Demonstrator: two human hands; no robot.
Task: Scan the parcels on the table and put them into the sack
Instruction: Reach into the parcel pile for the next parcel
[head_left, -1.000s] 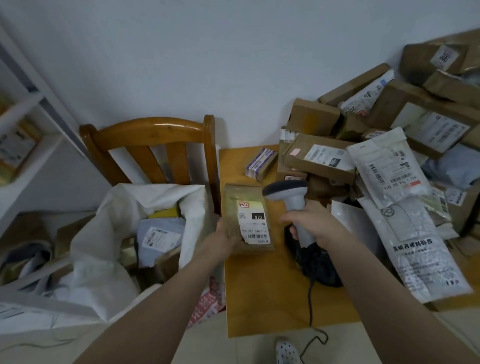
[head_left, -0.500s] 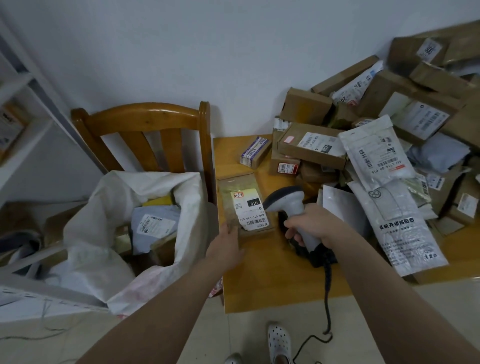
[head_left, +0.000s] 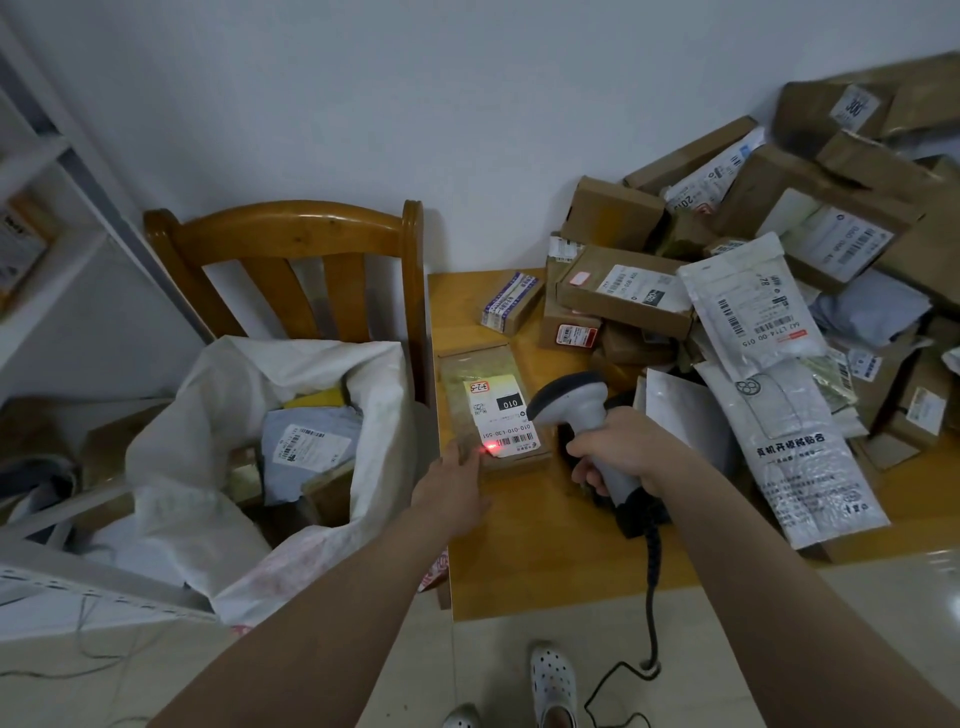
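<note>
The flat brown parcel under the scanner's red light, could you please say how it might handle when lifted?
The flat brown parcel looks like a shallow cardboard box with straight edges, so it probably stays stiff. Its glossy tape wrap may be slippery under the left hand. Lying flat on the table, it should slide rather than tip or roll.

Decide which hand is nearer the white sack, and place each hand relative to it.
Left. The left hand touches the flat parcel's near corner, just right of the sack. The right hand grips the scanner farther right, beyond that parcel.
</note>
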